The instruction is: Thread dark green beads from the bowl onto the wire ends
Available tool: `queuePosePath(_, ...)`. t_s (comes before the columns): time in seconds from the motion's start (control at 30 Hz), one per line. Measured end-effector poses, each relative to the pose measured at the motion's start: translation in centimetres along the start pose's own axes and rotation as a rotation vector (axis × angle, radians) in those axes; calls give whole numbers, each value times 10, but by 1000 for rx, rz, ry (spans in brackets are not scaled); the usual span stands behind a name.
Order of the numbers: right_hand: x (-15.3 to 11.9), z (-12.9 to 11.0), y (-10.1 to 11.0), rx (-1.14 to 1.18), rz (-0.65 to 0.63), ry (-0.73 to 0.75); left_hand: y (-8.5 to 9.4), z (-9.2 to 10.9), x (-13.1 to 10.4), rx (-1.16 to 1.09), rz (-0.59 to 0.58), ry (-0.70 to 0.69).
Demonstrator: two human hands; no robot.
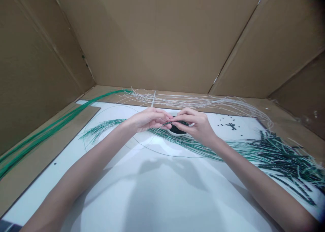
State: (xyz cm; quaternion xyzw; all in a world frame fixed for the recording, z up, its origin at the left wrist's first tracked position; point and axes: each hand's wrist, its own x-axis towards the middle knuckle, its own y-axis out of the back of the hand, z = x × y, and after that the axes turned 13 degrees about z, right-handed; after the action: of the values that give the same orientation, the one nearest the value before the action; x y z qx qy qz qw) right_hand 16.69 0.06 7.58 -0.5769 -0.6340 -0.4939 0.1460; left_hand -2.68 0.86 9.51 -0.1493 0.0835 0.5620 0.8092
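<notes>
A thin wire strand with a short dark section (168, 123) is held in the air between 2 hands, in front of a round white bowl (177, 134) of small dark beads (180, 128). The left hand (150, 119) and the right hand (194, 122) are both pinched narrow on the strand, fingertips nearly meeting; whether a separate bead lies between them cannot be told. The likeliest fault is a slackened pinch, which could let so small a piece slip and drop. The right hand is close to the bowl; a low knock on the rim might tip it and scatter its contents. Beneath the forearms runs a bundle of thin green wires (182, 144), ending at right in a heap of dark, bead-like stems (284, 161); a sweep of the right forearm could drag or tangle these. Loose dark beads (230, 126) on the white, flat tabletop (114, 191) could roll if brushed. Farther back, long, fine white wires (190, 101) overlap in a loose bundle, so pulling out 1 might snag others.
</notes>
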Motion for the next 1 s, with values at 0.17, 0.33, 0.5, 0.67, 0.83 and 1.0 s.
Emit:
queuePosePath(0.17, 0, -2, -1, -2, 17, -11, 1, -2, 0, -9, -20, -22)
queuePosePath(0.33, 1, -4, -3, 7, 18, 14, 0, -4, 0, 1, -32, -66)
queuePosePath(0.5, 2, -7, -1, -14, -6, 9, -1, -6, 1, 17, 25, -85)
queuePosePath(0.67, 3, -6, 4, -2, -38, -69, 2, -5, 1, 31, 69, -102)
queuePosePath(0.83, 2, -1, 3, 3, -5, -46, 4, -3, 2, 79, 87, -81)
queuePosePath(1.0, 2, -1, 3, -8, 22, -16, 1, -2, 1, 91, 125, -51)
